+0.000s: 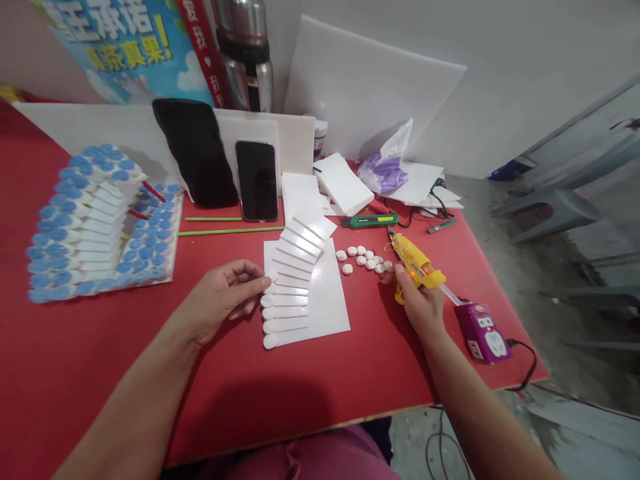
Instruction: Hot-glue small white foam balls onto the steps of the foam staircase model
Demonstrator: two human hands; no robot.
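Note:
My left hand (233, 292) is closed, thumb and fingertips pressed at a small white disc (271, 275) on the edge of a curved white model staircase (295, 267). Several more white discs (269, 312) line the staircase's left edge below it. The stairs stand on a white board (327, 297). My right hand (424, 305) is wrapped round a yellow hot glue gun (413, 253), its nozzle pointing up and left and a clear glue stick out of its back. Between the hands, loose white discs (361, 260) lie on the red table (240, 387).
A staircase model with blue-topped discs (90, 220) stands at left. Two dark phones (195, 153) lean on a white panel, with green sticks (230, 232) before them. A green cutter (373, 221), tissue pack (385, 170) and purple power socket (483, 332) are at right.

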